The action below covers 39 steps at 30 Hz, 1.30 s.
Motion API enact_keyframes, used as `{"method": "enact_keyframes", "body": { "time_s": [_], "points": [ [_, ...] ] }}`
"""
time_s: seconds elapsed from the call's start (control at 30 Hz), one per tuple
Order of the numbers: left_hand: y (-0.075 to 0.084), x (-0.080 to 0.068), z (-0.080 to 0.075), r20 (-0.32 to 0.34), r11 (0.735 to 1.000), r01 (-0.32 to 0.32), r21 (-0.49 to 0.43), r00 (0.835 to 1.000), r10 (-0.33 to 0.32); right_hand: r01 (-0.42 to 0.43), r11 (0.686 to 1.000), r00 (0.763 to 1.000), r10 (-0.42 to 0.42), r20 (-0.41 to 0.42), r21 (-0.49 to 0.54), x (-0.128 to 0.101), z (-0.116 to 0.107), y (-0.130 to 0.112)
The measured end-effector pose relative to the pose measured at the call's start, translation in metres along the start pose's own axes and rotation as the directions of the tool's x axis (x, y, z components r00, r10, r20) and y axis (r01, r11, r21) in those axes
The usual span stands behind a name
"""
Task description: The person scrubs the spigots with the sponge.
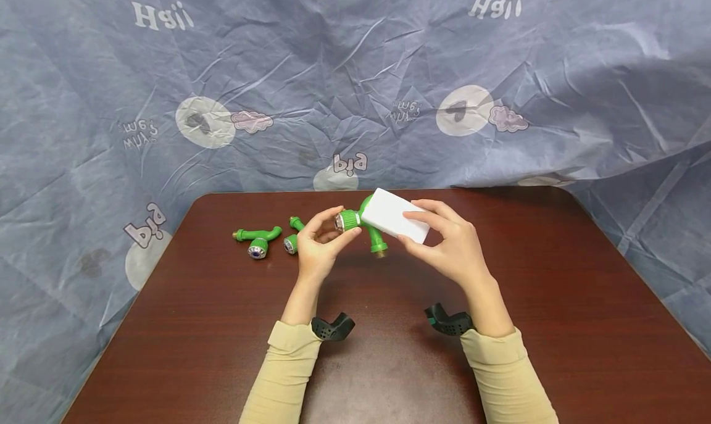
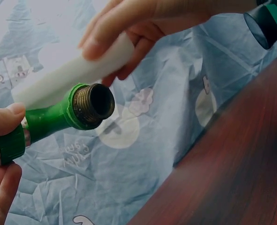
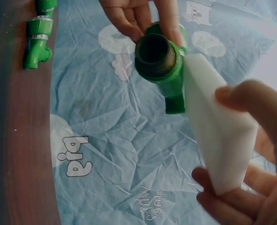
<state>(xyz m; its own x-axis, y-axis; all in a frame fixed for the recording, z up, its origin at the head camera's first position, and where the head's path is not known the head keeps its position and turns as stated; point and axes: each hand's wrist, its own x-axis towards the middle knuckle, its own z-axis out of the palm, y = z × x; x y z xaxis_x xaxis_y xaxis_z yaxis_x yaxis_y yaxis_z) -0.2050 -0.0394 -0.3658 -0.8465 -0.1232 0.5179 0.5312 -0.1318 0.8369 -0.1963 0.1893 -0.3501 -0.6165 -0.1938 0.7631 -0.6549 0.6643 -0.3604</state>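
Head view: my left hand (image 1: 318, 245) pinches one green tap (image 1: 361, 223) above the brown table (image 1: 555, 300), my right hand (image 1: 450, 242) grips one white sponge block (image 1: 395, 215) against it; two more taps (image 1: 258, 239) lie left, before a blue printed cloth (image 1: 333, 91). Left wrist view: the tap's (image 2: 58, 117) brass threaded mouth is open, the block (image 2: 77, 75) touching it. Right wrist view: my fingers (image 3: 250, 103) curl round the block (image 3: 218, 136) beside the tap (image 3: 159, 61).

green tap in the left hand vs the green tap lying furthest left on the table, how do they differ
The held green tap is lifted off the table, gripped by the left hand; the far-left tap lies flat, untouched. The held tap has a white sponge block pressed against it by the right hand; the far-left tap has nothing against it. Both are green plastic with a metal-ringed end.
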Motion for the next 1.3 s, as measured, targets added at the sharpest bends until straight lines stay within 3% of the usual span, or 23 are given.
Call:
{"method": "enact_keyframes", "body": {
  "time_s": [0.17, 0.37, 0.53, 0.63, 0.73, 0.87, 1.0, 1.13, 1.3],
  "points": [
    [0.0008, -0.0004, 0.0007, 0.015, 1.000, -0.007, -0.005, 1.000, 0.007, -0.008, 0.999, 1.000, 0.008, -0.016, -0.032, 0.0006, 0.0023, -0.0018],
    [0.0017, -0.0006, 0.0017, 0.025, 1.000, -0.004, -0.009, 1.000, 0.004, -0.005, 0.999, 1.000, 0.005, 0.010, 0.054, 0.0015, 0.0026, -0.0050],
    [0.0002, -0.0009, 0.0019, 0.046, 1.000, -0.029, -0.010, 0.999, 0.030, -0.015, 1.000, 1.000, 0.015, 0.009, 0.002, 0.0014, 0.0033, -0.0051],
    [-0.0015, -0.0009, 0.0015, 0.063, 0.999, -0.047, -0.013, 0.997, 0.048, -0.013, 0.998, 1.000, 0.012, 0.010, 0.059, 0.0017, 0.0025, -0.0062],
    [-0.0020, -0.0009, 0.0012, 0.081, 0.999, -0.033, -0.030, 0.996, 0.035, -0.006, 0.996, 0.999, 0.003, 0.041, 0.086, 0.0021, 0.0024, -0.0061],
    [-0.0014, -0.0010, 0.0014, 0.091, 0.998, 0.023, -0.054, 0.996, -0.018, -0.033, 0.999, 0.999, 0.033, 0.031, 0.017, 0.0015, 0.0027, -0.0038],
    [-0.0002, -0.0012, 0.0020, 0.092, 0.999, 0.046, -0.027, 0.995, -0.043, -0.041, 0.997, 0.999, 0.041, 0.001, 0.065, 0.0014, 0.0018, -0.0054],
    [0.0006, -0.0015, 0.0024, 0.099, 0.999, 0.043, 0.023, 0.994, -0.045, 0.017, 0.991, 0.999, -0.023, 0.039, 0.136, 0.0019, 0.0045, -0.0081],
    [0.0007, -0.0024, 0.0031, 0.105, 0.997, 0.013, 0.072, 0.994, -0.020, 0.042, 0.998, 0.997, -0.044, 0.056, 0.038, 0.0008, 0.0067, -0.0070]
  ]
}}
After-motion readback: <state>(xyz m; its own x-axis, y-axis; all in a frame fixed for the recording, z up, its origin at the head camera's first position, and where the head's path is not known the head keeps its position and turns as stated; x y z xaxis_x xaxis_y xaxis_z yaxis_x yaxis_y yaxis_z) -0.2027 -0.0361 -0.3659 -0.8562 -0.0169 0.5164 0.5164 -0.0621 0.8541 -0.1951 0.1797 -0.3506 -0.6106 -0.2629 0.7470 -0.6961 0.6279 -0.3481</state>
